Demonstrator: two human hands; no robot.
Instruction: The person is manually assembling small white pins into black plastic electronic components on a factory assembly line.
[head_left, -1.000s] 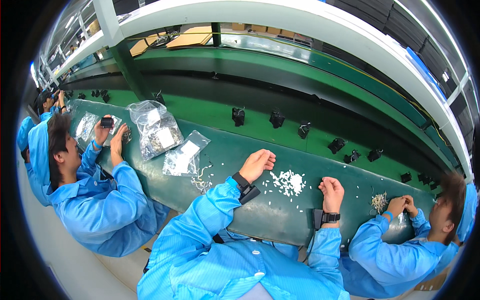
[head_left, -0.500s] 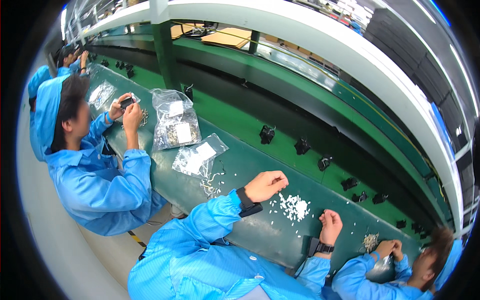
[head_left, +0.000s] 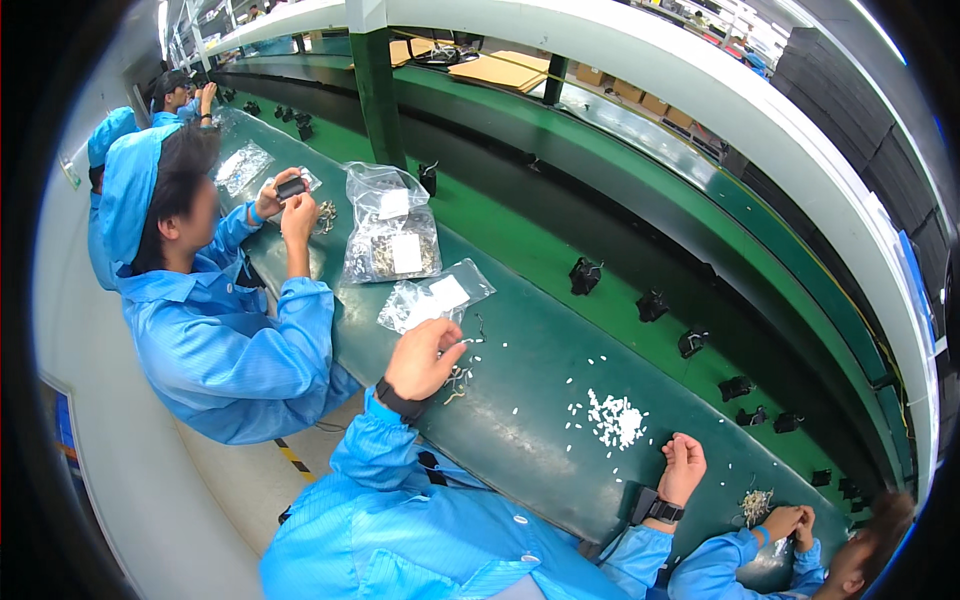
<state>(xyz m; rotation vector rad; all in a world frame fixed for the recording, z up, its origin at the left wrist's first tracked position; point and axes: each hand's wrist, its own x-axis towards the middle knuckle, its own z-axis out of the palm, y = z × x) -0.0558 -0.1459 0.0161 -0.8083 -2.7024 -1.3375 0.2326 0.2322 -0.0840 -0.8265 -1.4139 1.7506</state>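
My left hand (head_left: 425, 360) reaches over a loose group of short thin wires (head_left: 458, 382) on the green tabletop. Its thumb and fingertips are slightly apart, with nothing visible between them. My right hand (head_left: 683, 468) is held above the table with its fingers curled together; anything inside them is hidden or too small to make out. Between the hands lies a heap of small white pieces (head_left: 618, 424), with single ones scattered around it. Just beyond my left hand, a clear plastic bag (head_left: 440, 296) with a white label lies flat.
A fuller clear bag (head_left: 392, 235) stands behind the flat one. A conveyor (head_left: 520, 235) beyond the table carries several black parts (head_left: 586, 276). One co-worker (head_left: 220, 290) at left handles a black device; another (head_left: 770, 550) works at right beside a small pile (head_left: 756, 505).
My left hand has moved left from beside the white pieces to the wires. My right hand stays near the heap, still curled. The whole view has shifted somewhat.
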